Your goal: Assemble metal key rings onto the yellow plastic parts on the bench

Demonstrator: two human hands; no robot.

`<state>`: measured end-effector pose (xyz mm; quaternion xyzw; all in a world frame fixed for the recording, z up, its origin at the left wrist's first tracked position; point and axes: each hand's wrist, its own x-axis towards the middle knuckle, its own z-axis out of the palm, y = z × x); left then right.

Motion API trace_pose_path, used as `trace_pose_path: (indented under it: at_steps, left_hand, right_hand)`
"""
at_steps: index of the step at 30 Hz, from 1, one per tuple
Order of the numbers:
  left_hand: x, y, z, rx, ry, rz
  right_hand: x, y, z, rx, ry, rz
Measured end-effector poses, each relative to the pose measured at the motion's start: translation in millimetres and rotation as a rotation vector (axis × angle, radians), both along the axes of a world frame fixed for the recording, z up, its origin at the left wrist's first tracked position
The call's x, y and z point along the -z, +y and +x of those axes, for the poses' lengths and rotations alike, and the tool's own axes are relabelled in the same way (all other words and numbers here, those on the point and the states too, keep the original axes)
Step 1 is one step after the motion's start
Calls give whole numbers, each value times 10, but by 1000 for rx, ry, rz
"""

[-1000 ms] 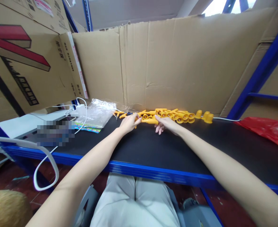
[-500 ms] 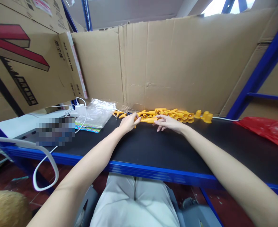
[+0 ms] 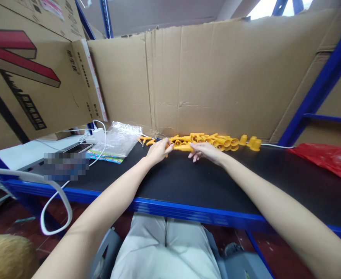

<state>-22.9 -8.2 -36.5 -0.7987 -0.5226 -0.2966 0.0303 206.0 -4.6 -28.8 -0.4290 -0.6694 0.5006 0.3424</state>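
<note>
Between my two hands lies a slim yellow plastic piece (image 3: 182, 147), low over the black tabletop. My left hand (image 3: 157, 150) is closed on its left end with bent fingers; a bit of yellow shows below the fingertips. At the right end, the thumb and forefinger of my right hand (image 3: 206, 150) pinch the piece, while the other fingers curl loosely beneath. Just behind is a pile of yellow plastic parts (image 3: 221, 142), several with round cup-shaped ends facing me. Smaller orange-yellow pieces (image 3: 145, 139), one with a metal coil, lie left of my left hand.
Yellow cups (image 3: 254, 144) stand right of the pile. Clear plastic bags (image 3: 119, 139) lie at the left, near a white cable (image 3: 104, 145). A red plastic bag (image 3: 327, 161) is at the right. Cardboard (image 3: 216, 85) walls the back; a blue rail (image 3: 193, 213) edges the front.
My right hand has shifted very slightly and its fingers have drawn closer to the end of the yellow piece. My left hand is nearly still.
</note>
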Motion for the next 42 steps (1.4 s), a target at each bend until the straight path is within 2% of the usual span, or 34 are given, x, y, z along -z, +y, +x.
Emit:
trace_pose_path:
  at_steps: [5, 8, 11, 14, 17, 20, 23, 26, 32, 37, 42]
  left_hand:
    - [6, 1, -7, 12, -27, 3]
    - [-15, -5, -4, 66, -100, 19]
    - [-37, 9, -18, 102, -232, 56]
    - [-31, 59, -76, 72, -301, 51]
    - [0, 131, -173, 5, -307, 26]
    - [31, 198, -264, -78, -311, -2]
    - [54, 247, -320, -139, -312, -17]
    - [68, 286, -356, -214, -315, -3]
    - [107, 375, -443, -340, -216, -42]
    - [212, 450, -496, -356, -8, -191]
    - [288, 478, -511, -354, 105, -397]
  right_hand:
    - [18, -14, -58, 34, 113, -76]
    - [-63, -27, -94, 99, 244, -80]
    - [-224, 20, -100, 293, 385, 1]
    - [-347, 164, -75, 502, 394, 202]
    - [-329, 346, -58, 611, 97, 543]
    - [-206, 460, -84, 616, -471, 853]
    - [-78, 483, -155, 522, -997, 989]
    - [-12, 470, -229, 436, -1306, 1014]
    - [-95, 455, -306, 440, -1425, 897]
    - [-200, 458, -406, 400, -1442, 794]
    - [-179, 504, -508, 397, -1453, 788]
